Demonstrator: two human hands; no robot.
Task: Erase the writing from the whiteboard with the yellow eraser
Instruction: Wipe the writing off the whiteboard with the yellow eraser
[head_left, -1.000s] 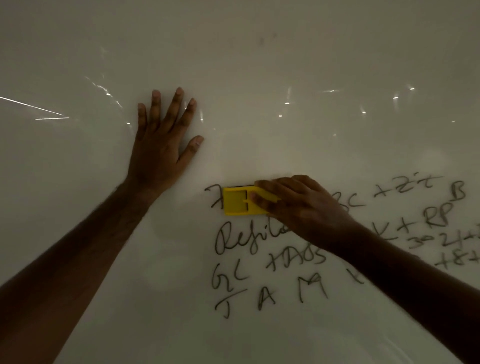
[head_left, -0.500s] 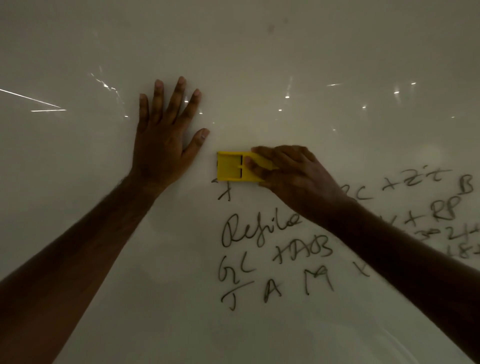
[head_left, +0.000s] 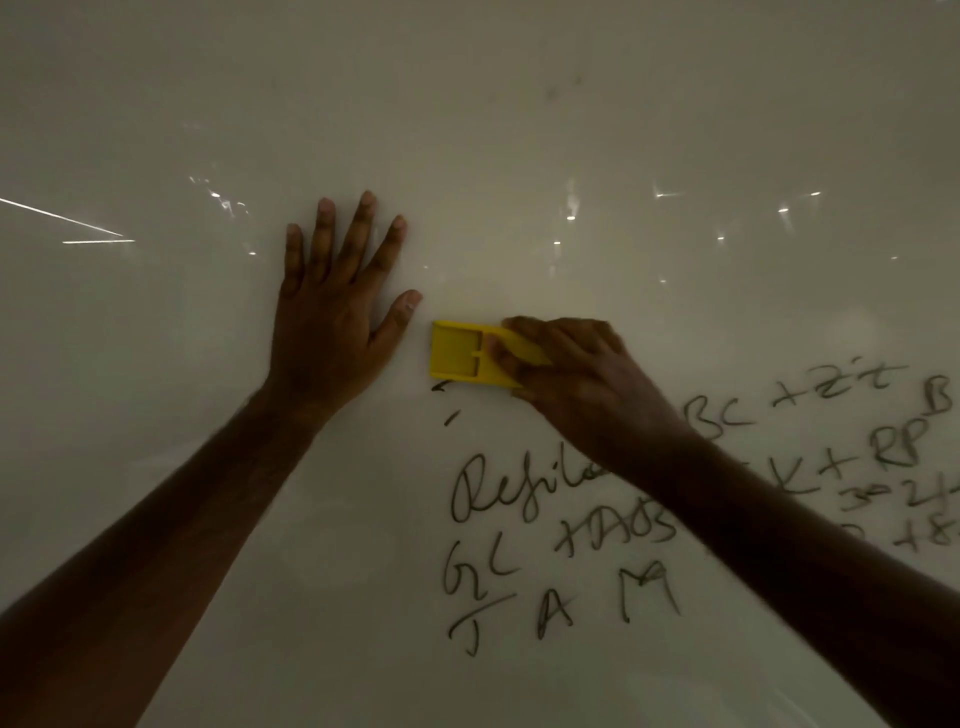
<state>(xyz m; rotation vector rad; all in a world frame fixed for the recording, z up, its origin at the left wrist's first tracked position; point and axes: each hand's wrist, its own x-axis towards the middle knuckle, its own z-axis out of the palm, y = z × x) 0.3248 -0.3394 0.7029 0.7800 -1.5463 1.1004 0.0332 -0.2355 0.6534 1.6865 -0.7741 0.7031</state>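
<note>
The whiteboard (head_left: 519, 130) fills the whole view in dim light. My right hand (head_left: 576, 379) grips the yellow eraser (head_left: 457, 356) and presses it flat on the board, just right of my left thumb. My left hand (head_left: 332, 317) lies flat on the board with fingers spread, holding nothing. Dark handwriting (head_left: 561, 525) covers the board below and to the right of the eraser; my right forearm hides part of it. Two small leftover strokes (head_left: 449, 402) sit right under the eraser.
The upper half and the left side of the board carry no writing, only small bright light reflections (head_left: 571, 210). No board edge or tray shows in the view.
The eraser moved up from the top line and came partly back down beside my left thumb. The letter at the top left of the writing is reduced to two small strokes.
</note>
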